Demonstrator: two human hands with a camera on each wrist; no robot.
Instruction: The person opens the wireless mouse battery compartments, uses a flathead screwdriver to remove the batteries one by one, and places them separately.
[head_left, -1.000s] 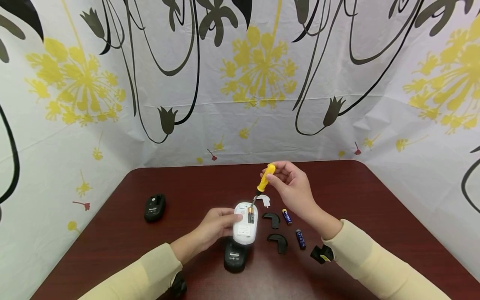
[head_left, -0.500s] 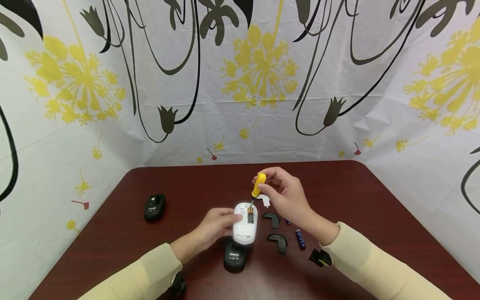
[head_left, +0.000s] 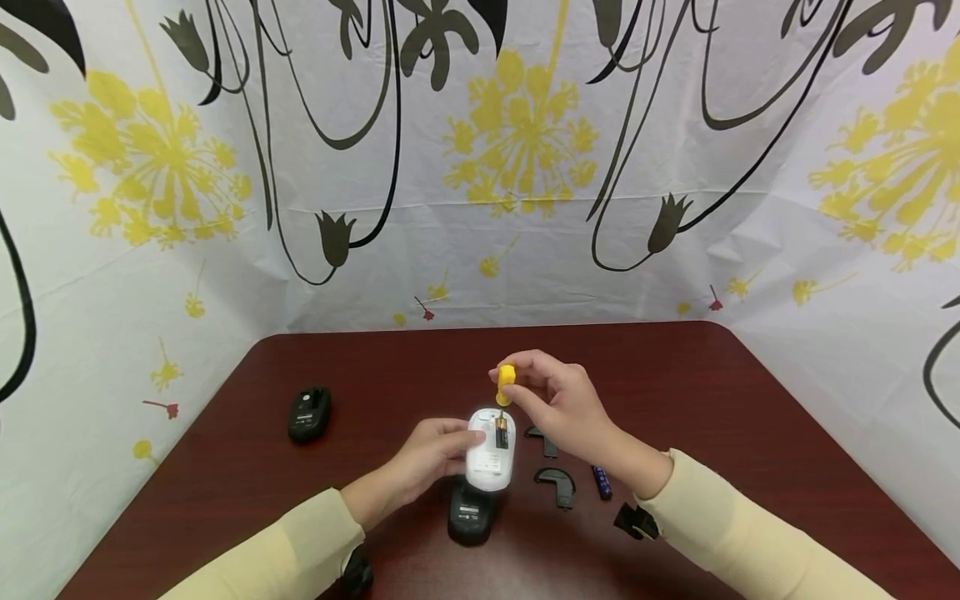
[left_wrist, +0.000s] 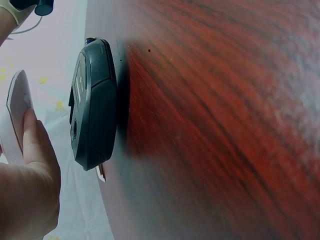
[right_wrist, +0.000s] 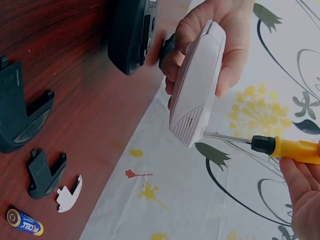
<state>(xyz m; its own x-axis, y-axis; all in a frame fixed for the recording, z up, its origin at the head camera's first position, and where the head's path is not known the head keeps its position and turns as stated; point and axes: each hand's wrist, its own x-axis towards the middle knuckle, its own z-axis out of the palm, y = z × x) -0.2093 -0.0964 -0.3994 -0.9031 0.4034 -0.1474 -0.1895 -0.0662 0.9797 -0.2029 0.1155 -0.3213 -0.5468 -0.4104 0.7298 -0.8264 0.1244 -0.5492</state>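
Note:
My left hand (head_left: pixel 427 454) grips a white computer mouse (head_left: pixel 489 471) by its side, raised off the table with its underside turned up. A battery (head_left: pixel 501 433) shows in its uncovered slot. Between thumb and fingers, my right hand (head_left: pixel 566 408) pinches a yellow-handled screwdriver (head_left: pixel 506 382). In the right wrist view, the screwdriver (right_wrist: pixel 295 151) meets the end of the white mouse (right_wrist: pixel 200 75) with its metal shaft; the exact tip contact is hidden. The left hand (left_wrist: pixel 32 190) also appears holding the mouse in the left wrist view.
One black mouse (head_left: pixel 471 515) lies just below the white one; another black mouse (head_left: pixel 309 415) lies at left. Two black battery covers (head_left: pixel 555 483), a white cover (right_wrist: pixel 70 194) and a blue battery (head_left: pixel 602 482) lie on the right side of the table (head_left: pixel 375 367).
My right hand has moved left and down, bringing the screwdriver nearly upright over the battery slot. It now hides the white cover and one blue battery from the head view. The left hand stays put.

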